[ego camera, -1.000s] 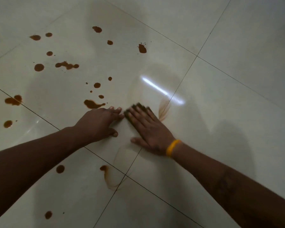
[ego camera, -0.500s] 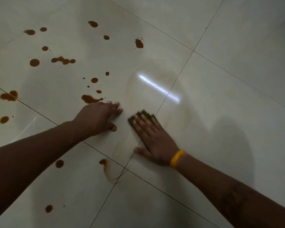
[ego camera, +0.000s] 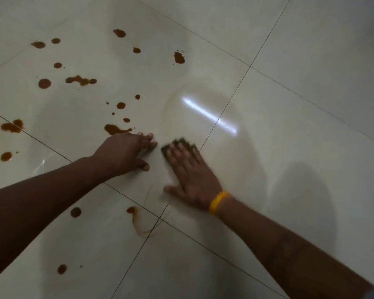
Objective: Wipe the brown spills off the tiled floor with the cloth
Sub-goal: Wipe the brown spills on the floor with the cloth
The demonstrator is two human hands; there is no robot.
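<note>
A: From the head camera, how many of each?

B: Two hands, one cloth (ego camera: 178, 145), one yellow wristband (ego camera: 219, 202). The brown spills (ego camera: 81, 80) number roughly twenty drops and blotches on the tiled floor (ego camera: 289, 126), mostly far left; three more lie near left, one of them smeared into a thin trail (ego camera: 138, 223) by the grout crossing.

A: Any containers?

B: I see none.

A: And the hands?

B: The right hand (ego camera: 192, 178) lies flat, fingers straight and spread, pressing the dark cloth to the floor. Only the cloth's far edge shows past the fingertips, and it is blurred. The left hand (ego camera: 125, 153) rests just left of it, apart from the cloth, fingers loosely bent with tips on the tile, holding nothing. Its knuckles sit just near of one long blotch (ego camera: 115, 128).
</note>
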